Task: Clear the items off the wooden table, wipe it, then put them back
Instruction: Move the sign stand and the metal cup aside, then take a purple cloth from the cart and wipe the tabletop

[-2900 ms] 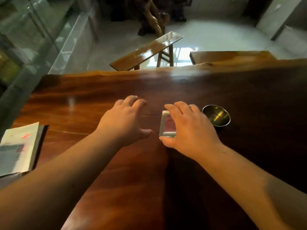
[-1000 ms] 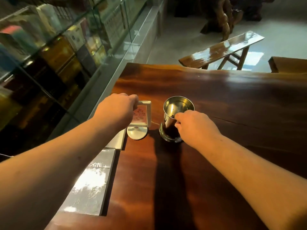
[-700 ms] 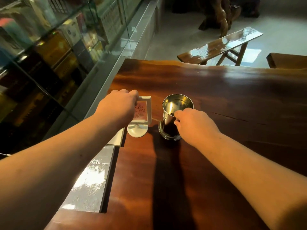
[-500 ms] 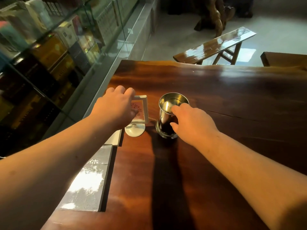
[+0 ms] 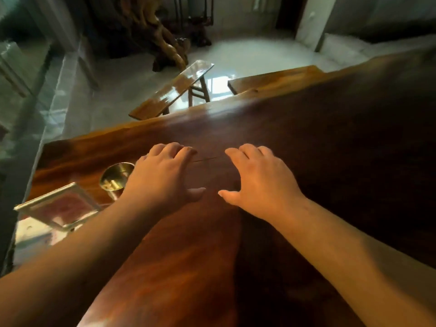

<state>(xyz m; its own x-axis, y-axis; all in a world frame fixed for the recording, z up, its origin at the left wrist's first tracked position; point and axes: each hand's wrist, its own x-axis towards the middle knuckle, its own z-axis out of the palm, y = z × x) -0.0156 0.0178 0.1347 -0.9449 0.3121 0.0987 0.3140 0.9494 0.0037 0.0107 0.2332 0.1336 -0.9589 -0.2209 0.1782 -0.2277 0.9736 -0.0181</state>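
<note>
The dark wooden table (image 5: 318, 149) fills the middle and right of the head view. My left hand (image 5: 162, 178) hovers over it with fingers spread and holds nothing. My right hand (image 5: 259, 182) is beside it, also spread and empty. A shiny metal cup (image 5: 114, 179) stands at the table's left side, just left of my left hand and partly behind it. A white-framed sign holder with a red card (image 5: 59, 206) stands nearer me at the left edge. Neither hand touches the cup or the sign.
A pale booklet (image 5: 30, 232) lies under the sign holder at the left edge. Beyond the table's far edge stand a glossy wooden bench (image 5: 174, 88) and a second bench (image 5: 273, 81). A glass case (image 5: 21, 90) runs along the left.
Both hands have let go: the left hand released the sign holder, the right released the metal cup. Both moved right to the table's middle. The view has swung right.
</note>
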